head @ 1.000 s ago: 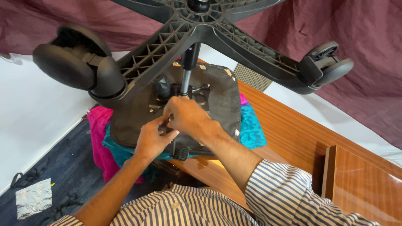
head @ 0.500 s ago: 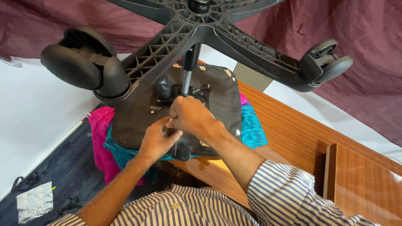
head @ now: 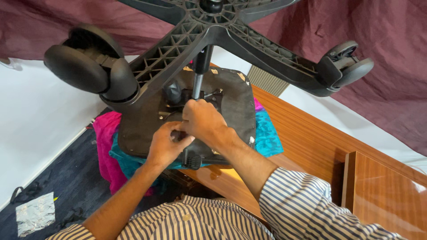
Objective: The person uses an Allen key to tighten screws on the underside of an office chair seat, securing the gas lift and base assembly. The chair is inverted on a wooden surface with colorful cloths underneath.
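An office chair lies upside down on a wooden table. Its black seat underside faces up, and the black star base with castor wheels looms over it on a metal gas cylinder. My left hand is closed around a black lever handle under the seat. My right hand presses on the mechanism plate beside the cylinder, fingers curled; what they grip is hidden.
Pink and teal cloths pad the seat on the table. A second castor sticks out at the right. A maroon curtain hangs behind. A crumpled foil sheet lies on the dark carpet at the lower left.
My left hand has slid up closer to the right hand and closed on the lever. The chair base shifted slightly with the view.
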